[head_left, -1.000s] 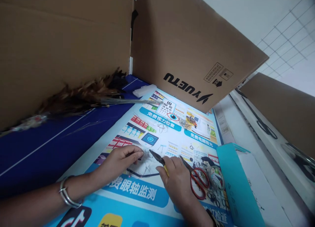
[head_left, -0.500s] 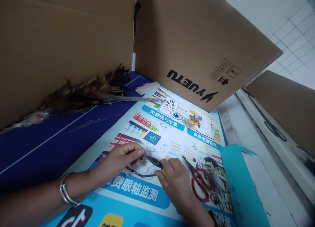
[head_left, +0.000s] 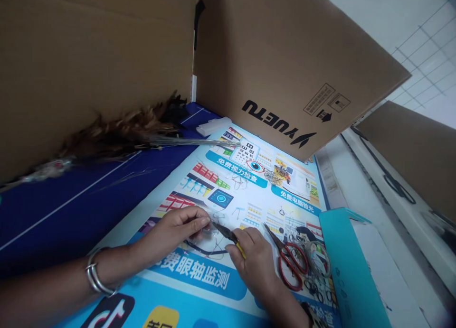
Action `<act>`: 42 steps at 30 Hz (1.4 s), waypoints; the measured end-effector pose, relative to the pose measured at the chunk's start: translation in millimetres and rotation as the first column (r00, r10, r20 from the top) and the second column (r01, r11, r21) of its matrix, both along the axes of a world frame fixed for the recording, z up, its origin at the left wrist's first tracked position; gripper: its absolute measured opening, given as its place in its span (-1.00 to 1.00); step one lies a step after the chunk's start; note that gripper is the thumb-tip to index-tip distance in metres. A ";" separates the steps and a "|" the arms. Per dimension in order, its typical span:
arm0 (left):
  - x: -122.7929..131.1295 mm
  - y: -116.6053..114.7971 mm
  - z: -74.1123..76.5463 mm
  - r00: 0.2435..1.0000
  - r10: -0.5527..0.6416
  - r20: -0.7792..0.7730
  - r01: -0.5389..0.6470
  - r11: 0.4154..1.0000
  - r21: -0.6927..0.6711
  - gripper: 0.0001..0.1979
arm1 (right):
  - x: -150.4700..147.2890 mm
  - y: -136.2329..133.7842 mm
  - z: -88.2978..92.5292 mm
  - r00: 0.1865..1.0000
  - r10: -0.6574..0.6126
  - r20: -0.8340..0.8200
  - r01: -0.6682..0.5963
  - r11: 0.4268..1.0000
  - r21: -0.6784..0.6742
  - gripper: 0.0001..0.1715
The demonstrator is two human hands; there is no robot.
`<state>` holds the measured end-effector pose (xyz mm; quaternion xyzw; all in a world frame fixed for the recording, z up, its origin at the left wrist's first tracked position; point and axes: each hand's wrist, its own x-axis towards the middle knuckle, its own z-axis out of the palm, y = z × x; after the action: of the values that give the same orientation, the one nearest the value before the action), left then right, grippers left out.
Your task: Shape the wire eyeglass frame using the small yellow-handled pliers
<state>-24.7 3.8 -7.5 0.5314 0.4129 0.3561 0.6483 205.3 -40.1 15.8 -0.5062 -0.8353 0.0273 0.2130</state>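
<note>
My right hand (head_left: 253, 257) grips yellow-handled pliers (head_left: 228, 233), whose dark, pointed jaws reach left to the fingertips of my left hand (head_left: 187, 223). The left thumb and forefinger are pinched together; what they hold is too small and hidden to name. Below the jaws, thin wires and a dark curved strip (head_left: 204, 249) lie on the printed sheet (head_left: 228, 295). Just right of my right hand rest red-handled scissors (head_left: 292, 266), beside a coil of clear line (head_left: 318, 259) and several small wire pieces.
Brown feathers (head_left: 121, 128) and a bundle of long thin wires (head_left: 195, 141) lie at the back left on a blue surface. Cardboard panels (head_left: 278, 71) stand behind. A turquoise box flap (head_left: 351, 266) borders the right side. A white case (head_left: 213, 127) sits at the back.
The pliers and my right hand have shifted very slightly, with the jaws still by my left fingertips. The left hand has barely moved.
</note>
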 end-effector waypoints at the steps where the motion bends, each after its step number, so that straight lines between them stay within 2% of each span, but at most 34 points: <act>1: 0.1 0.2 -0.4 1.000 -0.007 0.008 0.007 1.000 0.000 -0.71 | 0.0 0.1 0.0 1.000 -0.006 -0.012 0.006 1.000 -0.011 -0.57; 11: 2.0 -2.4 7.8 0.996 -0.033 0.083 0.037 0.998 -0.056 -0.86 | -0.3 0.0 -1.3 0.991 -0.033 -0.132 0.020 0.995 -0.098 -0.51; 22: 2.8 -1.3 6.6 0.997 -0.033 0.065 0.034 0.999 -0.021 -0.90 | -0.4 -0.6 -7.0 0.988 -0.043 -0.145 0.028 0.994 -0.108 -0.50; 27: 3.4 -2.2 5.7 0.999 0.022 0.029 -0.022 1.000 0.020 -0.91 | 0.2 -0.5 -6.7 0.993 -0.053 -0.109 0.042 0.994 -0.099 -0.56; 34: 4.6 -2.7 2.8 0.996 0.081 -0.037 -0.078 0.994 0.082 -0.90 | 0.2 -1.2 -2.4 0.994 -0.055 -0.092 0.048 0.996 -0.077 -0.62; 37: 4.8 -2.1 2.4 0.993 0.108 -0.047 -0.103 0.990 0.095 -0.87 | 2.0 -1.5 1.1 0.991 -0.056 -0.123 0.054 0.998 -0.017 -0.64; 40: 5.3 -1.4 0.6 0.988 0.141 -0.058 -0.134 0.984 0.115 -0.85 | 1.0 -2.9 5.1 0.994 -0.003 -0.105 0.009 0.998 0.060 -0.67; 42: 5.6 -1.3 -1.9 0.986 0.156 -0.066 -0.145 0.980 0.138 -0.86 | -1.6 -4.4 6.1 0.999 0.034 -0.034 -0.031 0.996 0.087 -0.67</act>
<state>-19.1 2.6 -9.5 0.5537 0.4519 0.4101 0.5665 203.6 -44.5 21.9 -0.4824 -0.8398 0.0034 0.2490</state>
